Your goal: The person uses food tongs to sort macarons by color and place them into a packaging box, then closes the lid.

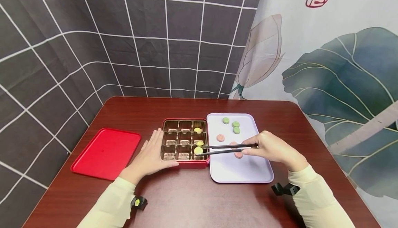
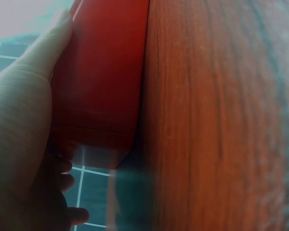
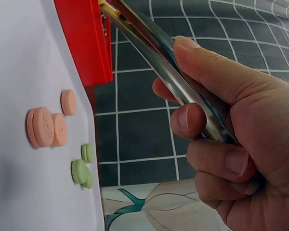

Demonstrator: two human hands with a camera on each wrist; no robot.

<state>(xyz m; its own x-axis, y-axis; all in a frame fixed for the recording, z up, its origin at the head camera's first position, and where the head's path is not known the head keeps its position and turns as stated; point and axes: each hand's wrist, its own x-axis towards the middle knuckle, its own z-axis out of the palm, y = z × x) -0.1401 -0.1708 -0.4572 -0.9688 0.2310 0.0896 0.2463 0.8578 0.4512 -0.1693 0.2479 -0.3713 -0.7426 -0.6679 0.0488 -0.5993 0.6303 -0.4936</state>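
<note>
Metallic tongs (image 3: 168, 76), long axis crosswise, tips left over box (image 1: 190, 165)

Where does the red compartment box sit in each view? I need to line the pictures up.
Head: the red box is just below centre, between the left hand and the lavender tray.
Left wrist: left of centre, running off the top edge.
Right wrist: top, left of centre, cut off by the top edge.
Shared landmark: the dark backdrop with white grid lines.

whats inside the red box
In the red box, two yellow discs lie in the right column; a third is at the tips of the tongs. The floor beneath them is hidden.
</note>
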